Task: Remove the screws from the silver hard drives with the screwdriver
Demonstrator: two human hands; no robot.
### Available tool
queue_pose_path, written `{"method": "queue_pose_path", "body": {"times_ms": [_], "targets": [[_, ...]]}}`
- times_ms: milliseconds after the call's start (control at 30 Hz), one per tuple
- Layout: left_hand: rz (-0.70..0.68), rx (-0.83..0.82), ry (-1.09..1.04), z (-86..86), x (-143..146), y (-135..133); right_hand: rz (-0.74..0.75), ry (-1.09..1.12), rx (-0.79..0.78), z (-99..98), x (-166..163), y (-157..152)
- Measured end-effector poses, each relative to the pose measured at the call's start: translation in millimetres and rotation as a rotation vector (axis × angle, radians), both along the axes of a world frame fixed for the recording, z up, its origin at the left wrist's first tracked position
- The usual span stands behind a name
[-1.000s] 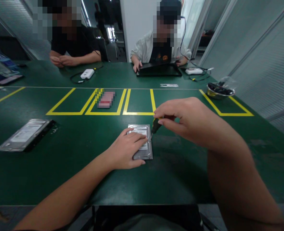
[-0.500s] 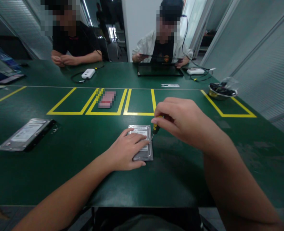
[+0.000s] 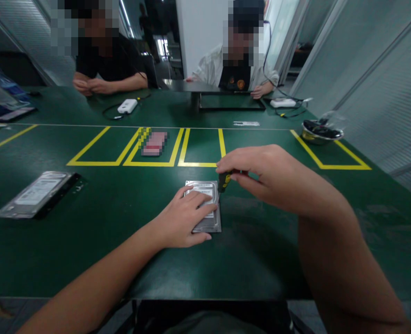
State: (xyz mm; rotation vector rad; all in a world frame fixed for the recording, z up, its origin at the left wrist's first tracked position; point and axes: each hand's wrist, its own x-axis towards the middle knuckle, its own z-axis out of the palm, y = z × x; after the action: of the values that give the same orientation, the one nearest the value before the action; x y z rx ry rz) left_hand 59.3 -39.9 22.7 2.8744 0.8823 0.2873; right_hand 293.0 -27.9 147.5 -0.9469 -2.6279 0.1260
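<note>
A small silver hard drive (image 3: 215, 224) with a white label lies flat on the green table in front of me. My left hand (image 3: 191, 215) rests on it, fingers spread over the label, covering its left part. In my right hand (image 3: 261, 174) is a screwdriver (image 3: 225, 181) with a black and yellow handle, gripped between thumb and fingers. It points down, its tip at the drive's right edge; whether it sits in a screw I cannot make out.
A larger hard drive (image 3: 38, 192) lies to the left. Yellow tape (image 3: 150, 163) marks boxes; one holds a pink, blurred object (image 3: 155, 143). A bowl of black items (image 3: 322, 132) stands at right. Across the table (image 3: 122, 260) sit two people, one holding a dark panel (image 3: 188, 86) over a black frame (image 3: 233, 109).
My right hand has turned about the screwdriver, its fingers now stretched flatter over the handle. My left hand keeps its place. The person opposite has swung the dark panel leftward.
</note>
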Motion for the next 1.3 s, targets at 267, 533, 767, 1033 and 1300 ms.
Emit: {"method": "queue_pose_path", "body": {"times_ms": [267, 533, 767, 1033, 1300], "targets": [[-0.004, 0.005, -0.017, -0.3, -0.8, -0.2, -0.071, -0.011, 0.039, -3.0, -5.6, 0.3], [0.0, -0.006, -0.005, 0.1, -0.2, -0.3, -0.04, 0.013, 0.025, -4.1, -7.2, 0.9], [0.004, -0.013, -0.027, 0.6, -0.3, -1.2, -0.069, -0.012, 0.014, -2.4, -5.8, -0.4], [0.071, -0.064, -0.078, 2.2, 3.8, 3.3, -0.079, -0.039, 0.023, 1.6, -2.4, -3.1], [0.142, -0.115, -0.08, 4.7, 17.4, 16.6, -0.055, -0.002, 0.028, 1.8, -2.9, -4.4]]}}
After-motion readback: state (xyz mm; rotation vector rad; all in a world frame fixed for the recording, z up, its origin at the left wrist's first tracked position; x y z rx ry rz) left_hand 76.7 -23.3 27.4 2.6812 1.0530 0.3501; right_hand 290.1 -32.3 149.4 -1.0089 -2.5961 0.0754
